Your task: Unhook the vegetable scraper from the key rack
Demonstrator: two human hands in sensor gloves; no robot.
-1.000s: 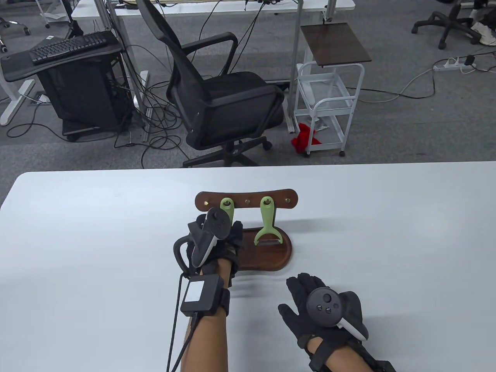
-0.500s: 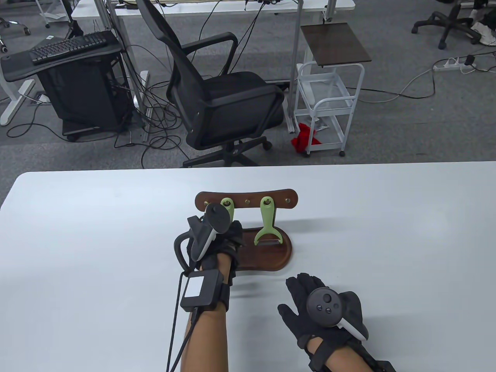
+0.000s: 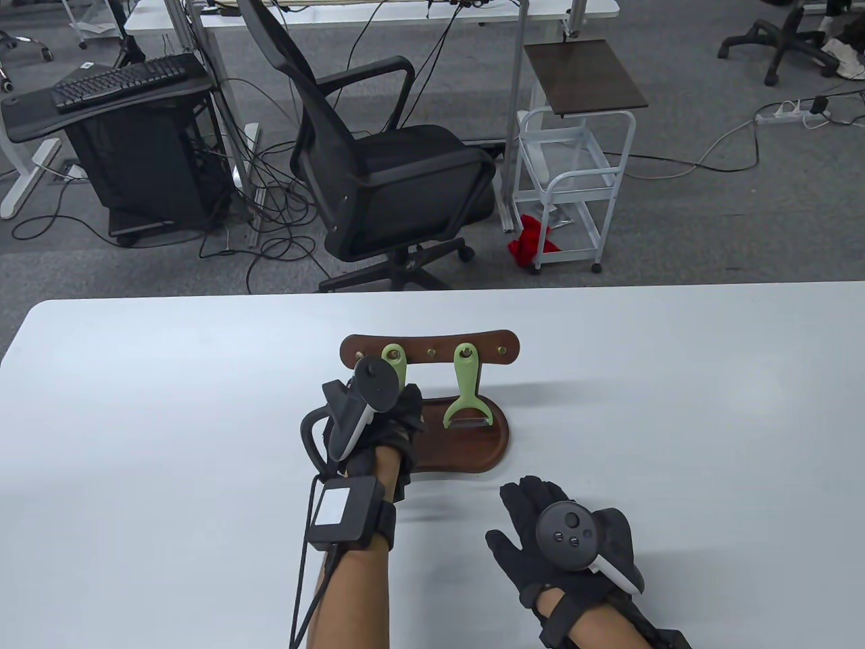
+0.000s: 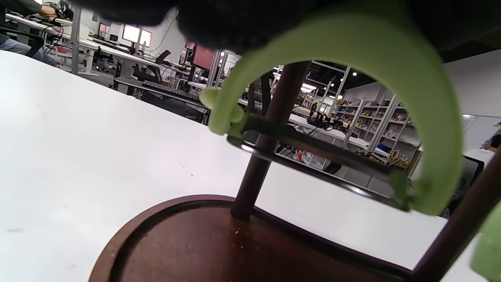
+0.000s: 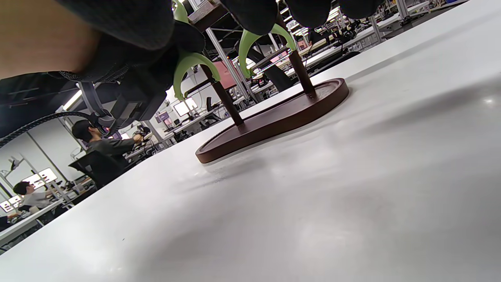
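The wooden key rack [image 3: 488, 345] stands mid-table on a dark oval base [image 3: 473, 451]. Two green vegetable scrapers hang from its hooks. My left hand [image 3: 404, 416] grips the handle of the left scraper [image 3: 394, 353]; only its top loop shows, still at the hook. In the left wrist view its green fork [image 4: 391, 51] and blade [image 4: 321, 156] hang just above the base [image 4: 219, 243], below my fingers [image 4: 235, 23]. The right scraper [image 3: 465, 392] hangs free. My right hand [image 3: 534, 524] rests flat on the table, fingers spread, holding nothing.
The white table [image 3: 676, 405] stretches wide on both sides of the rack. Beyond its far edge stand a black office chair [image 3: 392, 176] and a white trolley [image 3: 574, 169]. In the right wrist view both scraper heads hang over the base [image 5: 274, 121].
My left hand and forearm have shifted slightly left and away from me, and the left scraper's loop has moved a little left at its hook. My right hand has not moved.
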